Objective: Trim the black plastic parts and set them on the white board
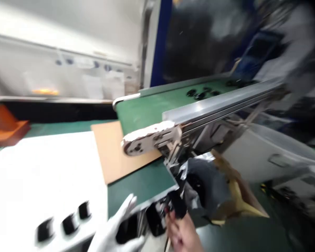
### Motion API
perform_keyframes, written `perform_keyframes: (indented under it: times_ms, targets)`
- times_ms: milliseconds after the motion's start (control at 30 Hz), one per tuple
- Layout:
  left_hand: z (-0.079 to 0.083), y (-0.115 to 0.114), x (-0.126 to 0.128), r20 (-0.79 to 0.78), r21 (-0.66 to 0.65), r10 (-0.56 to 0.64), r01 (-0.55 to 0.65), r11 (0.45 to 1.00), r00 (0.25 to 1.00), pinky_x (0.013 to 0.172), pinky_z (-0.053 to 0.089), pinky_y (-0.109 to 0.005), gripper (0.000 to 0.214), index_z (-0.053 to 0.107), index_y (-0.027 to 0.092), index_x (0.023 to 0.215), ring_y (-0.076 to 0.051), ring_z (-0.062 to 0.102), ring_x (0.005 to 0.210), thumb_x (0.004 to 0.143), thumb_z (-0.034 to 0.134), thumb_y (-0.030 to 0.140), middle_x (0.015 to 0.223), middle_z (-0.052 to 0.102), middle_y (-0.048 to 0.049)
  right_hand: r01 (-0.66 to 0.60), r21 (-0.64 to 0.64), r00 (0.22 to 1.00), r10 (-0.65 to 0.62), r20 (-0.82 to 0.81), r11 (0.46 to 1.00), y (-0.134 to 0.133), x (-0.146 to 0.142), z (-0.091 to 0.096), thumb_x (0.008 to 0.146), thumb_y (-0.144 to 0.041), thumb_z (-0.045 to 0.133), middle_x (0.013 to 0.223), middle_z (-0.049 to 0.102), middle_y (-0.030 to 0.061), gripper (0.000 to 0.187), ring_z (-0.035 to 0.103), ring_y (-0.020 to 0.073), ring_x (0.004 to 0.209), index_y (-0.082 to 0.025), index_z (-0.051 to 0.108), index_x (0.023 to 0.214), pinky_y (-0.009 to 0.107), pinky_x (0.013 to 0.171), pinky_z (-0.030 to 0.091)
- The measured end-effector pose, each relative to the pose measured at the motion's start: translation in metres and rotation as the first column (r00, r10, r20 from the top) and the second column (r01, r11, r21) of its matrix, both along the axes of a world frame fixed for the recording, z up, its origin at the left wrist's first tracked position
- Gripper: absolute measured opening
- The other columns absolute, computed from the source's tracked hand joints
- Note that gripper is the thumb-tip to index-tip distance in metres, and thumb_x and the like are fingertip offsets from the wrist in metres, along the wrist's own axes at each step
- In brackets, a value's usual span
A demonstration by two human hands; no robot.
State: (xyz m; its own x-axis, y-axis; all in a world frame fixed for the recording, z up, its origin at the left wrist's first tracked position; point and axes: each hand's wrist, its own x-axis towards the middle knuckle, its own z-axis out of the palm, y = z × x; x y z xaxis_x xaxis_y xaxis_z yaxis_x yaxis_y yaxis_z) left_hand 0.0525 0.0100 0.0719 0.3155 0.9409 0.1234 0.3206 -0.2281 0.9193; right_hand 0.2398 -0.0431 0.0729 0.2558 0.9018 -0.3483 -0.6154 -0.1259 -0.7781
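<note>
My left hand, in a white glove, is at the bottom centre with thumb and fingers curved round a glossy black part. Close to its right, my bare right hand has its fingers closed on a small dark object with a spot of red; blur hides its kind. Another black part lies between the hands, and a dark piece sits just above my right fingers. Which hand bears these two I cannot tell. On the white sheet to the left lie three black pieces in a slanting row.
A conveyor with a green belt slopes in from the right, carrying several black parts. Cardboard lies beneath its end. An open carton with a dark bag stands right of my hands. An orange stand is at the far left.
</note>
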Motion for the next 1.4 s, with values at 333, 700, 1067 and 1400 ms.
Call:
perform_keyframes:
  times_ms: [333,700,1067,1400]
  targets:
    - [0.009,-0.039,-0.017,0.421,-0.167,0.055,0.018,0.986,0.906,0.104,0.047,-0.039,0.098,0.035,0.029,0.143,-0.027,0.056,0.120,0.060,0.087,0.032,0.134,0.056,-0.0094,-0.154,-0.051,0.967,0.140,-0.212,0.987,0.004,-0.042,0.007,0.046,-0.033,0.090,0.065,0.069,-0.0017,0.035,0.018,-0.0056,0.031,-0.019,0.065,0.067,0.008,0.029,0.023]
    - [0.002,-0.043,-0.021,0.385,-0.163,0.052,0.013,0.986,0.922,0.106,0.043,-0.032,0.099,0.035,0.028,0.142,-0.023,0.053,0.124,0.058,0.088,0.026,0.136,0.054,-0.0053,-0.080,-0.020,0.986,0.076,-0.146,0.997,-0.001,-0.053,0.006,0.051,-0.027,0.088,0.039,0.040,-0.0106,0.034,0.021,-0.0019,0.031,-0.017,0.056,0.050,0.010,0.031,0.028]
    - [0.011,-0.042,-0.015,0.276,-0.201,0.108,-0.053,0.978,0.955,0.106,0.044,-0.037,0.097,0.035,0.026,0.141,-0.023,0.055,0.120,0.059,0.086,0.020,0.133,0.057,-0.0052,-0.111,-0.043,0.993,0.109,-0.045,0.993,-0.003,-0.055,0.001,0.055,-0.020,0.079,0.036,0.035,-0.0115,0.018,0.024,0.0003,0.031,-0.017,0.062,0.058,0.013,0.032,0.029]
    - [0.006,-0.040,-0.016,0.193,-0.077,0.075,-0.061,0.995,0.978,0.105,0.045,-0.035,0.098,0.031,0.029,0.142,-0.021,0.058,0.117,0.061,0.085,0.018,0.130,0.059,-0.0031,-0.095,-0.035,0.995,0.096,0.029,0.995,-0.002,-0.056,0.001,0.054,-0.023,0.080,0.035,0.033,-0.0125,0.018,0.025,0.0012,0.030,-0.019,0.064,0.060,0.014,0.030,0.028]
